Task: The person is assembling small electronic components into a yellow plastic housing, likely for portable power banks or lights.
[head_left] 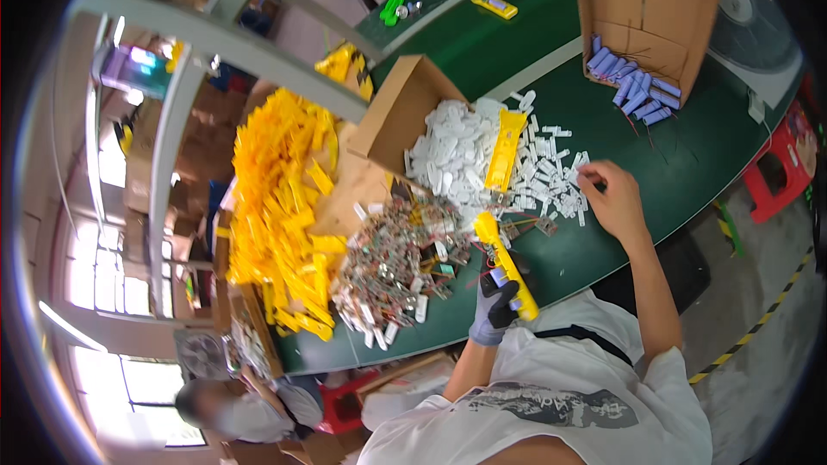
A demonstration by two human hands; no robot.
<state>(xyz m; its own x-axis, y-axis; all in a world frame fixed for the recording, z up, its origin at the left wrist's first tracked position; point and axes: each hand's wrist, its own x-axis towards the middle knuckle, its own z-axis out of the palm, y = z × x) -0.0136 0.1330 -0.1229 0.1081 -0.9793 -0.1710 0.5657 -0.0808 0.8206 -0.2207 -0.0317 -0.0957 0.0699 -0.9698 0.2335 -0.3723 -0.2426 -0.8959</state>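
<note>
My left hand (pixel 493 314), in a grey and black glove, is closed around a long yellow plastic housing (pixel 522 294) near the table's front edge. A purple cylindrical battery and thin wires show in the housing beside the fingers. My bare right hand (pixel 613 200) is over the right edge of the small white plastic pieces (pixel 551 176), thumb and fingertips drawn together. White bits show at those fingertips, but whether they are gripped is unclear. Another yellow housing (pixel 506 151) lies on the white parts. Wired circuit boards (pixel 401 245) are heaped left of my left hand.
A large heap of yellow housings (pixel 280 198) fills the left side. White oval pieces (pixel 444 151) spill from a cardboard box (pixel 405 108). Purple batteries (pixel 637 86) lie in a tilted carton (pixel 646 0) at far right. Another person (pixel 250 409) sits at lower left.
</note>
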